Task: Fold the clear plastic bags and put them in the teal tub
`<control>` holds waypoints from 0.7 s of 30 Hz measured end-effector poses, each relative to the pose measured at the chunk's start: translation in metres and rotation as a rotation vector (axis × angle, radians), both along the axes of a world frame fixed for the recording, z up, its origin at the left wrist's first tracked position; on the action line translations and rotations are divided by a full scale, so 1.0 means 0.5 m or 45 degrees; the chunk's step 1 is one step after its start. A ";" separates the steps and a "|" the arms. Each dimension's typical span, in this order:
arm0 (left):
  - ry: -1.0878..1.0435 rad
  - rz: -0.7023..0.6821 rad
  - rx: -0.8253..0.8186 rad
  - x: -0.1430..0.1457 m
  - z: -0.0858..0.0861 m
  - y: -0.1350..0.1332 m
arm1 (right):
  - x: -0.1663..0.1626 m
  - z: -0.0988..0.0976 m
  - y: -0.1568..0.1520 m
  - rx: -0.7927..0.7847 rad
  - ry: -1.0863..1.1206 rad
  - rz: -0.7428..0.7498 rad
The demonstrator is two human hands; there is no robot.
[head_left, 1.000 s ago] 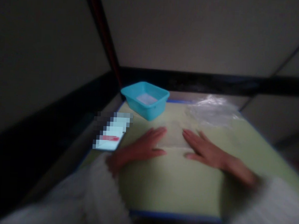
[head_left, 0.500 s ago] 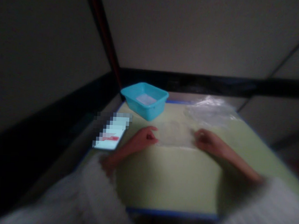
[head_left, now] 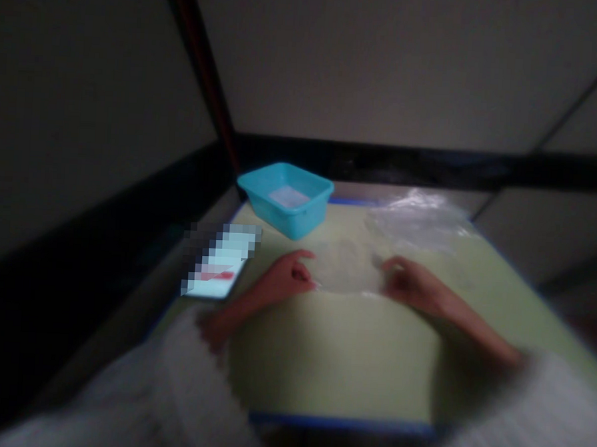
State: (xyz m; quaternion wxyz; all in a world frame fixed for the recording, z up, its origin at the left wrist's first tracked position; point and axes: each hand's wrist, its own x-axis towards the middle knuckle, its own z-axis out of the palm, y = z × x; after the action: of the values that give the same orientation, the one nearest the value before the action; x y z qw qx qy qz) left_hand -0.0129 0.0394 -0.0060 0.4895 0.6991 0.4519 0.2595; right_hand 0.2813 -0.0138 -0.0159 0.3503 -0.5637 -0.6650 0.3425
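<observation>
A clear, thin plastic bag lies nearly flat on the table between my two hands. At its left side, my left hand has the fingers curled, the index and thumb tips on the bag's edge. My right hand is closed at the right side, gripping that edge; its fingertips are blurred. Something small and greyish shows by the right fingertips, too blurred to name. Whether anything is inside the bag I cannot tell.
A turquoise plastic basket with a pale flat item inside stands at the back left. Crumpled clear plastic lies at the back right. A device with a lit screen rests at the left edge of the yellow-green, blue-edged table.
My right hand has shifted slightly left, toward my left hand, and the bag between them looks a little less stretched. My left hand stays nearly in place. The view has moved slightly.
</observation>
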 end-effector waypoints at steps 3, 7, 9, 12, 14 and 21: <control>0.001 -0.005 -0.011 0.000 0.000 -0.001 | 0.001 0.002 -0.002 -0.059 0.034 0.047; 0.015 -0.003 -0.009 0.003 0.004 -0.003 | -0.001 0.008 -0.005 -0.097 0.050 0.046; 0.014 -0.001 -0.015 0.003 0.006 -0.004 | -0.002 0.010 -0.006 -0.109 0.049 0.040; 0.003 -0.008 -0.016 0.002 0.006 -0.004 | -0.004 0.015 -0.008 -0.111 0.053 0.039; 0.006 -0.011 -0.012 0.002 0.004 -0.003 | -0.004 0.018 -0.009 -0.108 0.059 0.040; 0.056 0.013 -0.020 0.006 0.003 -0.004 | -0.005 0.025 -0.011 -0.129 0.041 0.051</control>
State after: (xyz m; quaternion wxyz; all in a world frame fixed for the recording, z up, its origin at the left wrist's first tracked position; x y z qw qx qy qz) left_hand -0.0099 0.0376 -0.0047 0.4837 0.6984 0.4681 0.2431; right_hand 0.2787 -0.0194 -0.0036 0.3252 -0.5618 -0.6522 0.3915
